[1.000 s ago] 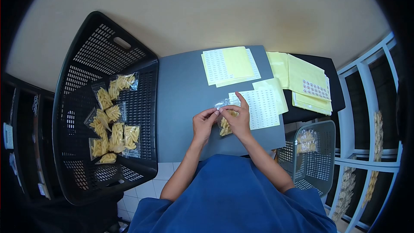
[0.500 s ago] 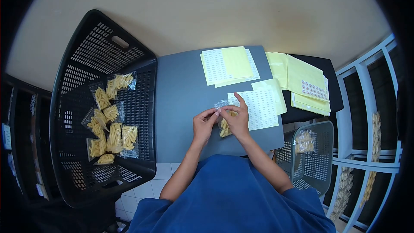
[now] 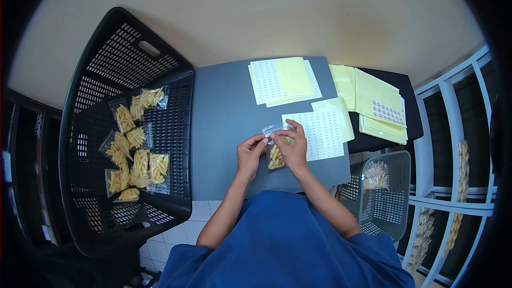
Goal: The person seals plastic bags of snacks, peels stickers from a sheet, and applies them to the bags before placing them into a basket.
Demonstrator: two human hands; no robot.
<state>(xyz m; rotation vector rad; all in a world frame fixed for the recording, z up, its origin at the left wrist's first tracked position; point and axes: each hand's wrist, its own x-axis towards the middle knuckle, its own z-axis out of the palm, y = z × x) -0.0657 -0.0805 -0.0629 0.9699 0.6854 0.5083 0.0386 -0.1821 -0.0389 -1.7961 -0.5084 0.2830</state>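
My left hand (image 3: 249, 154) is closed in a pinch near the top of a clear zip bag (image 3: 276, 159) of pale yellow, finger-shaped pieces. From the other side my right hand (image 3: 292, 149) pinches the same bag top, its index finger raised and bent. A small white label (image 3: 268, 135) shows between the fingertips, against the bag. Part of the bag's contents is hidden behind my right hand. Just right of the bag lies a sheet of printed labels (image 3: 322, 133) on the grey table (image 3: 224, 112).
At the left stands a large black crate (image 3: 181, 128) with several filled bags (image 3: 141, 165). More label sheets (image 3: 290, 77) lie at the table's back. Yellow sheets (image 3: 376, 93) rest on a dark surface at right. A grey-green basket (image 3: 408, 192) with a bag (image 3: 375, 176) stands below.
My right index finger has bent down a little from its raised pose. The bag top has shifted slightly left, and both hands keep their pinch near it.
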